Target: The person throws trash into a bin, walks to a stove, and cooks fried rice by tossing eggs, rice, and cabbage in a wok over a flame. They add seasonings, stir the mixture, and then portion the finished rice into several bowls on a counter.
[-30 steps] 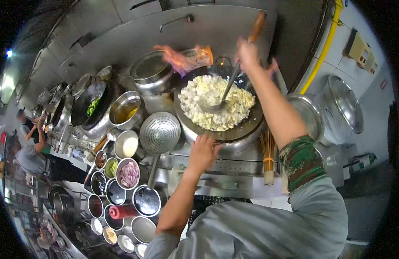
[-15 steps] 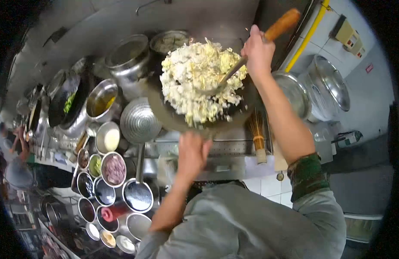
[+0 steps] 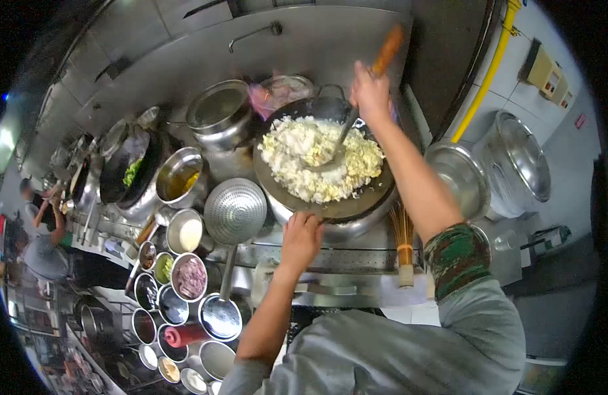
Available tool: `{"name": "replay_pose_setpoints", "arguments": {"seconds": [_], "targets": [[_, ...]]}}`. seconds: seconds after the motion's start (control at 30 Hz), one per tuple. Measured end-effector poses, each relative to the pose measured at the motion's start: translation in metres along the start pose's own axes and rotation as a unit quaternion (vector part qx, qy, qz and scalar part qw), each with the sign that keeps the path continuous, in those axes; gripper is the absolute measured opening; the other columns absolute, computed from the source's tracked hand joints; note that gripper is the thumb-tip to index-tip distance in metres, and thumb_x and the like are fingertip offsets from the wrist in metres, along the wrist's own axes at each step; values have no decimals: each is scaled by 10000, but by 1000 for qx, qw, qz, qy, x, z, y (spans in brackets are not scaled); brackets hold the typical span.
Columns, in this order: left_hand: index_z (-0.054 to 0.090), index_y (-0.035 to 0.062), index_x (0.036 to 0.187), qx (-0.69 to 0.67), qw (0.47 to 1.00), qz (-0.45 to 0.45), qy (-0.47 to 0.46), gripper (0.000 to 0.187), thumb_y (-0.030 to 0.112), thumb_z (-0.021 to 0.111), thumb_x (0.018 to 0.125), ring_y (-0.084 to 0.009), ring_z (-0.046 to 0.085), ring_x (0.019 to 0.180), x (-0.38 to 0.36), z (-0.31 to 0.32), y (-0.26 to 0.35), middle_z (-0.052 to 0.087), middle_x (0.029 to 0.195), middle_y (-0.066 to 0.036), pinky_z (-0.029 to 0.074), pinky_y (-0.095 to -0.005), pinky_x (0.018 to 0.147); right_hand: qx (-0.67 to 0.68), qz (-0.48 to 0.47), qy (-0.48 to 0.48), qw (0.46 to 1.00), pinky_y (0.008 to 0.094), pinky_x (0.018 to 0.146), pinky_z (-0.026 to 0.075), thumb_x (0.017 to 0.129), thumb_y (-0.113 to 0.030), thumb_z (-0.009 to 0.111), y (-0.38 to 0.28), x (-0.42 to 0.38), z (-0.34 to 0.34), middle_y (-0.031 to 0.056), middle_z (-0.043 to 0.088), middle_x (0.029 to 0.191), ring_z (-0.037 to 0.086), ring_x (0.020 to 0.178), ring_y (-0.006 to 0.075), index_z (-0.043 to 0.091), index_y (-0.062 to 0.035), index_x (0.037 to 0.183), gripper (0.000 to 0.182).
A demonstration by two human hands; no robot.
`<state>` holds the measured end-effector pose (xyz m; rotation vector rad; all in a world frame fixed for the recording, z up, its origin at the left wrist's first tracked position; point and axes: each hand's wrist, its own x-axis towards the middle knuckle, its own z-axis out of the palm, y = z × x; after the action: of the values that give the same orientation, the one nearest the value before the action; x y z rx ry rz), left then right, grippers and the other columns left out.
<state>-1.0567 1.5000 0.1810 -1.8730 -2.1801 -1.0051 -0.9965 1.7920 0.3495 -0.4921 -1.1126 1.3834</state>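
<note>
A large dark wok (image 3: 297, 197) sits on the burner, filled with fried rice (image 3: 317, 158) mixed with yellow egg. My right hand (image 3: 372, 95) is closed around the shaft of a ladle (image 3: 345, 128) below its wooden handle. The ladle's bowl rests in the rice, partly covered by it. At the wok's near edge, my left hand (image 3: 301, 240) is closed on the rim or a handle there; the exact grip is hidden under the fingers. Pinkish flame shows beyond the wok on its far left side.
A perforated strainer (image 3: 235, 212) lies left of the wok. Several seasoning bowls and a pink onion bowl (image 3: 189, 276) stand at lower left. A bamboo brush (image 3: 404, 247) and a steel basin (image 3: 456, 178) are at right. Another person (image 3: 44, 237) works far left.
The wok has come down level onto the burner, and the rice, heaped and tossed before, now lies flatter in it. The ladle has turned steeper. The camera view has shifted.
</note>
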Motion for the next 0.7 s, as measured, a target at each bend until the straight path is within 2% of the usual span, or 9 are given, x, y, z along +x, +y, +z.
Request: {"name": "replay_pose_setpoints", "arguments": {"seconds": [0.1, 0.17, 0.23, 0.3, 0.33, 0.5, 0.53, 0.63, 0.7], "targets": [[659, 84, 1081, -3, 1000, -8, 0, 277, 190, 731, 835, -319, 555, 1067, 7, -45, 17, 610, 1114, -101, 427, -452, 840, -30, -5, 5, 1000, 295, 357, 294, 944, -262, 672, -48, 20, 19, -25, 384, 525, 357, 382, 110, 464, -97, 735, 338], [660, 90, 1124, -4, 999, -31, -20, 314, 184, 735, 833, -311, 556, 1079, 9, -63, 27, 614, 1125, -95, 427, -451, 857, 17, -35, 15, 999, 305, 350, 317, 943, -229, 664, -25, 31, 9, 6, 456, 506, 421, 368, 123, 514, -72, 691, 333], [654, 73, 1063, -15, 999, -22, -45, 267, 190, 732, 836, -333, 557, 1025, 22, -51, 26, 611, 1065, -119, 428, -459, 822, 20, -36, 78, 996, 307, 347, 305, 948, -234, 650, 41, 29, 10, 3, 437, 501, 398, 360, 126, 520, -68, 699, 326], [649, 57, 1006, -23, 997, -9, -69, 233, 196, 726, 835, -342, 554, 956, 18, -4, 0, 597, 1000, -129, 428, -455, 788, -36, 43, 69, 996, 318, 370, 324, 952, -264, 635, 27, 36, 16, 7, 441, 530, 416, 386, 132, 526, -63, 706, 336], [628, 40, 896, -59, 997, 40, 1, 203, 208, 727, 838, -369, 529, 884, 6, 11, -8, 565, 916, -150, 426, -467, 754, -73, 71, 54, 993, 321, 377, 334, 952, -267, 630, 26, 51, 11, 11, 448, 538, 425, 394, 137, 528, -63, 707, 334], [598, 24, 844, -95, 995, -3, -13, 188, 164, 724, 840, -375, 510, 853, 2, -55, 62, 544, 894, -162, 410, -457, 733, -135, 14, -38, 990, 328, 402, 370, 932, -283, 629, -32, 38, 2, 40, 483, 544, 488, 440, 169, 538, -67, 685, 341], [593, 23, 845, -95, 995, 0, 6, 194, 155, 734, 833, -374, 505, 841, 10, -52, 65, 537, 880, -157, 404, -451, 725, -188, 92, 50, 977, 334, 400, 339, 937, -252, 634, -59, -2, 24, 9, 459, 570, 409, 432, 147, 565, -16, 754, 306], [592, 36, 839, -83, 996, -6, 29, 184, 145, 740, 830, -368, 500, 827, -13, -12, 43, 530, 869, -147, 399, -449, 725, -312, -25, 92, 945, 333, 389, 347, 943, -261, 633, -27, -12, 12, 15, 466, 534, 417, 401, 146, 530, -35, 674, 366], [595, 42, 836, -58, 998, -22, 8, 177, 147, 738, 831, -367, 502, 829, -46, 7, 26, 530, 869, -149, 401, -456, 727, -241, -135, 85, 957, 324, 382, 352, 968, -247, 615, -42, -48, 13, 12, 460, 509, 421, 380, 145, 495, -67, 625, 405]]}}
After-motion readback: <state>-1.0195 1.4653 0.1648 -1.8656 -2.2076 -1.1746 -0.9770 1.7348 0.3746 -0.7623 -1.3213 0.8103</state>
